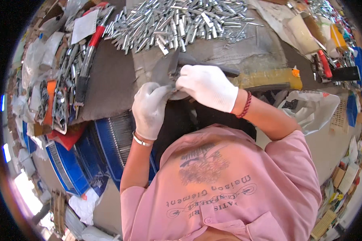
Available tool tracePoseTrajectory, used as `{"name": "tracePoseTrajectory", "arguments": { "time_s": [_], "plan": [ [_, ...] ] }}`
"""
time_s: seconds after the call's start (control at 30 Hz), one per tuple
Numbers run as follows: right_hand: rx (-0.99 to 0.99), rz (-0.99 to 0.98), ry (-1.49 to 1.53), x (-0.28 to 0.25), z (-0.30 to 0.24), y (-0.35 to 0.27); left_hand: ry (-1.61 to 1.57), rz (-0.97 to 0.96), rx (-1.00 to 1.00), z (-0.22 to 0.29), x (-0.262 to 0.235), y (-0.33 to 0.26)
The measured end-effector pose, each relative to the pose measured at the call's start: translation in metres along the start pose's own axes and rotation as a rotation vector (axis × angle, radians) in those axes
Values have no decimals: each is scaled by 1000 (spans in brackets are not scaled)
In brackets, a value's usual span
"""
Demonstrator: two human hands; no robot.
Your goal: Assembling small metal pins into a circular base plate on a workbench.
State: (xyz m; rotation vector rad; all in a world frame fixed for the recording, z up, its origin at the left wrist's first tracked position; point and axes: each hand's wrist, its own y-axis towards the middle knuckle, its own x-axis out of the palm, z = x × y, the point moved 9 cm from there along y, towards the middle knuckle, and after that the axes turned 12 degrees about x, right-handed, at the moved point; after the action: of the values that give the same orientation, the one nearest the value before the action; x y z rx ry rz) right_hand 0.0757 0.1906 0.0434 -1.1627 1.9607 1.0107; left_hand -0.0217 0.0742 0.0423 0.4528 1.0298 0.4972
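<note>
Both my hands wear white knitted gloves and meet at the near edge of the worktable. My left hand is closed, thumb and fingers pinched at a small greyish piece too hidden to name. Touching close beside it, my right hand is also closed, its fingertips pressed together on something covered by the glove. A dark grey bar-like tool lies just beyond the right hand. Farther back spreads a large heap of shiny metal pieces, short and tube-like.
Yellow tape wraps a bar along the table edge at right, above a clear plastic bag. Tools crowd the left side, including one with a red handle. Blue bins stand below left. A red-handled tool lies far right.
</note>
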Motion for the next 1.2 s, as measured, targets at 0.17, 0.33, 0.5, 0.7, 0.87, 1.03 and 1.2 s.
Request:
{"name": "tracePoseTrajectory", "arguments": {
  "time_s": [0.17,0.33,0.5,0.7,0.87,1.03,1.2],
  "plan": [
    [147,130,-204,-51,44,-6,28,-3,7,10,-7,3],
    [499,137,-494,-90,132,-18,45,9,26,11,-6,4],
    [487,80,-598,-69,140,-12,40,27,3,11,-7,4],
    [423,133,-612,-62,130,-2,64,57,31,10,-8,0],
    [416,69,-50,-71,73,5,56,23,20,3,-4,-5],
    [335,-40,266,-27,13,2,54,53,57,8,-6,-2],
    [127,95,219,-13,-9,5,57,69,56,7,-7,-4]
  ]
}}
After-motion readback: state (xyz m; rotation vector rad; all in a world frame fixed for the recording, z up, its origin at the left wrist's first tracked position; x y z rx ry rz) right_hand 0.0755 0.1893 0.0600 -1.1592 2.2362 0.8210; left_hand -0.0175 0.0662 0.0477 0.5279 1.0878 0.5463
